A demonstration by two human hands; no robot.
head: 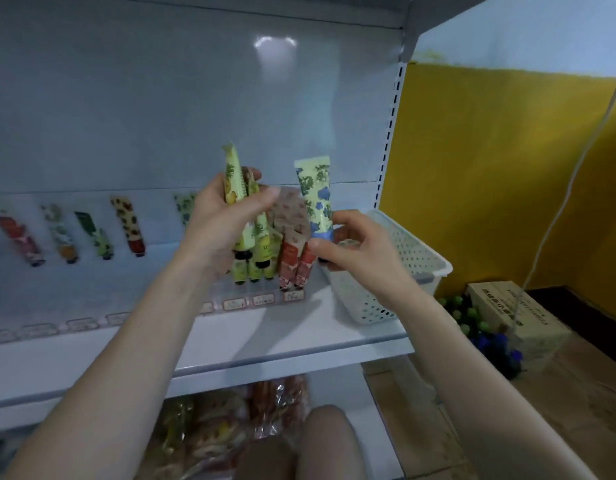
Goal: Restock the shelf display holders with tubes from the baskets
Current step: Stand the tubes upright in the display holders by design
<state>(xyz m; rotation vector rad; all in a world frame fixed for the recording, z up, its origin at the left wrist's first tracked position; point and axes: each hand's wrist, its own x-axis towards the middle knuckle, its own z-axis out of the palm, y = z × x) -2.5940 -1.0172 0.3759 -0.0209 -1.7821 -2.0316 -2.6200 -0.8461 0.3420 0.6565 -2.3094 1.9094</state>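
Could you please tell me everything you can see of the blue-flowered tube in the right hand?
The blue-flowered tube is pale yellow, plastic by its look, printed with green leaves and blue blooms, with a blue band near its base. It stands nearly upright, flat crimped end up, cap end down and mostly hidden. The right hand pinches its lower end; nothing else seems to touch it. It is held right of the red tubes, by the white basket.
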